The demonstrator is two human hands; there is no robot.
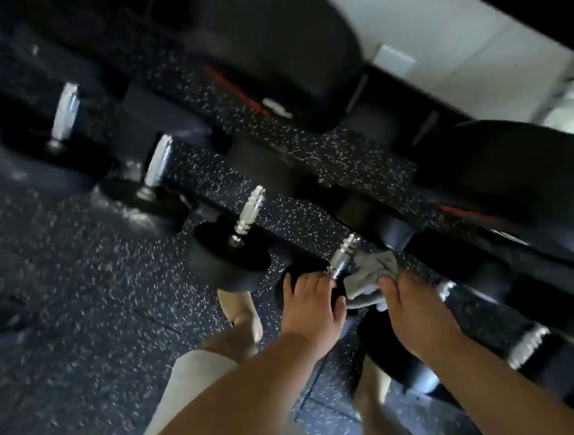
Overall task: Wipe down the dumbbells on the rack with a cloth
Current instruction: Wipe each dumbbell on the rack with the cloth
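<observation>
A row of black dumbbells with chrome handles lies on a low rack, running from upper left to lower right. My left hand [311, 306] grips the near black head of one dumbbell [341, 256], its fingers curled over the head by the chrome handle. My right hand [411, 305] holds a grey cloth [372, 276] bunched against that same handle from the right. The neighbouring dumbbell [251, 215] lies just to the left. Another dumbbell [528, 341] lies to the right, partly hidden behind my right forearm.
Speckled black rubber floor [69, 309] fills the left side. My bare feet [242, 313] stand close to the rack's front. Larger black dumbbell heads [507, 174] sit on an upper tier at the right. A pale wall [451, 29] is behind.
</observation>
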